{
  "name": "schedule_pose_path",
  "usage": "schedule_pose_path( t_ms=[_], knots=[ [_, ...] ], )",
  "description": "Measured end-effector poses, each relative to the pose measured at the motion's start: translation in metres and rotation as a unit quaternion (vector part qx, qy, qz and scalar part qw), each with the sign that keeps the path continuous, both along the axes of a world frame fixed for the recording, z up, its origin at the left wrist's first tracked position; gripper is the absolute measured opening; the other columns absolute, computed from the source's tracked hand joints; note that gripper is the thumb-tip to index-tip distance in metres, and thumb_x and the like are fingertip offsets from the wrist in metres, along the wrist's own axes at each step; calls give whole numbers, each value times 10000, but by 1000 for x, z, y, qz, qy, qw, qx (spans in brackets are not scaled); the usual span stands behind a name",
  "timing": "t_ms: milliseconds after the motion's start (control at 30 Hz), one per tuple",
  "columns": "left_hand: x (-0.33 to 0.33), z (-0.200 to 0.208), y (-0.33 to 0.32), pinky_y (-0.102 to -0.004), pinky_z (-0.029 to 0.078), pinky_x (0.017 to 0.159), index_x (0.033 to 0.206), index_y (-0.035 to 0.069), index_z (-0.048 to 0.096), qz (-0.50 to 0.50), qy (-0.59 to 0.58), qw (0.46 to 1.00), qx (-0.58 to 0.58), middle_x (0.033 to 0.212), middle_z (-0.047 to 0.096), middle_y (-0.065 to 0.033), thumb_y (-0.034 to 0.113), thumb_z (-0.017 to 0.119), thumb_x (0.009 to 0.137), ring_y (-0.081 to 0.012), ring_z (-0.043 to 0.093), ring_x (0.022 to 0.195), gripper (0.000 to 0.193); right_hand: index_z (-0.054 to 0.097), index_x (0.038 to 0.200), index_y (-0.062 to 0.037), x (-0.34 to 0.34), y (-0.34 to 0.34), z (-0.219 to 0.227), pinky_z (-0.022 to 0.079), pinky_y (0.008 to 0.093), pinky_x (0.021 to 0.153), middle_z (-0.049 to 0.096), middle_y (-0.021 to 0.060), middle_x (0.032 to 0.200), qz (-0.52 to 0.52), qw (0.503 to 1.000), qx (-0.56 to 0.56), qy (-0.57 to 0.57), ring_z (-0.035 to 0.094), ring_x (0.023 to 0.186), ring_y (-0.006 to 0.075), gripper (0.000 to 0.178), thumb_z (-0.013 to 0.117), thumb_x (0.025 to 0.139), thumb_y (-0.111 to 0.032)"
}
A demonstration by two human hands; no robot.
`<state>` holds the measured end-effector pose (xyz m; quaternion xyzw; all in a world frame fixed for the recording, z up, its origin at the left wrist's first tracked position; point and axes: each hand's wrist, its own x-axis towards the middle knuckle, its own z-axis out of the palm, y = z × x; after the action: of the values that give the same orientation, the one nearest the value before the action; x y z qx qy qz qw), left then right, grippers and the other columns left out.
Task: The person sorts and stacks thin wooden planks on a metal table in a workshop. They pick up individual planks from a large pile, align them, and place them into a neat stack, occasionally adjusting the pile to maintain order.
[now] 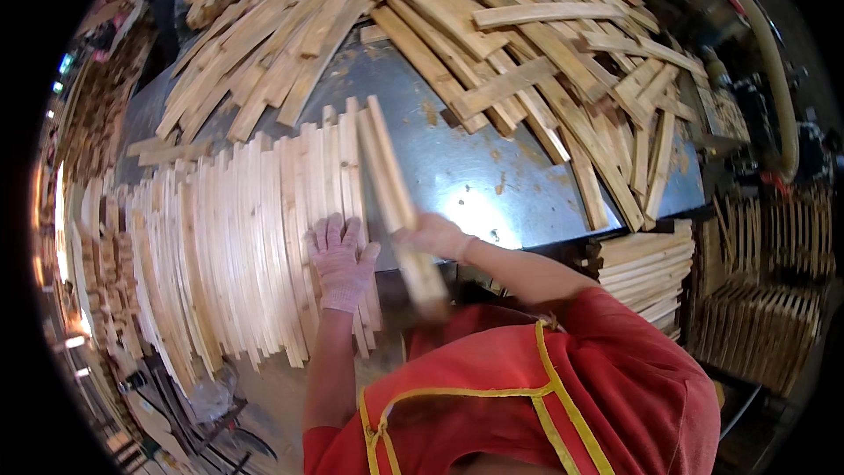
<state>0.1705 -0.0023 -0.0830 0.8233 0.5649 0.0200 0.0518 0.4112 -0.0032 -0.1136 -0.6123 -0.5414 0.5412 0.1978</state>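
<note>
My left hand [340,257], in a pale pink glove, lies with fingers spread on the right part of a long row of wooden slats [255,237]. The slats stand side by side, their ends running toward me past the table edge. My gloved right hand [432,237] is closed around a wooden board [387,163], just right of the row. That board tilts, its far end up by the row's end; its near end is blurred by motion. It may be more than one piece; I cannot tell.
Loose boards [519,44] lie heaped across the far side of the metal table [457,167], with another pile [272,44] at far left. Stacked slats [651,264] stand below the table's right edge, beside racks of wood [760,325]. A hose [774,62] curves at right.
</note>
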Motion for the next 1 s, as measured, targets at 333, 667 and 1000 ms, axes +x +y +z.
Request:
schedule_pose_path(
  t_ms=[333, 667, 1000],
  knots=[
    [22, 15, -13, -553, 60, 1322, 1632, 133, 429, -4, 104, 992, -65, 1699, 366, -88, 629, 462, 1022, -296, 253, 1582, 787, 696, 1260, -9, 201, 27, 102, 558, 432, 881, 722, 201, 1049, -145, 961, 114, -204, 702, 996, 307, 418, 672, 919, -250],
    [19, 18, -19, -541, 73, 1324, 1584, 137, 482, 9, 60, 997, -45, 1635, 419, -87, 586, 559, 972, -268, 261, 1580, 763, 607, 1399, 46, 337, -86, 32, 541, 433, 1014, 706, 275, 1292, -151, 913, 32, -378, 698, 1172, 398, 584, 729, 868, -164],
    [-3, 34, -17, -474, 135, 1327, 1556, 72, 503, -38, -41, 993, -102, 1595, 452, -136, 624, 633, 910, -309, 306, 1558, 860, 567, 1477, 55, 158, -183, 81, 524, 285, 850, 668, 67, 1176, -244, 968, -44, 44, 612, 971, 148, 674, 681, 837, -124]
  ],
)
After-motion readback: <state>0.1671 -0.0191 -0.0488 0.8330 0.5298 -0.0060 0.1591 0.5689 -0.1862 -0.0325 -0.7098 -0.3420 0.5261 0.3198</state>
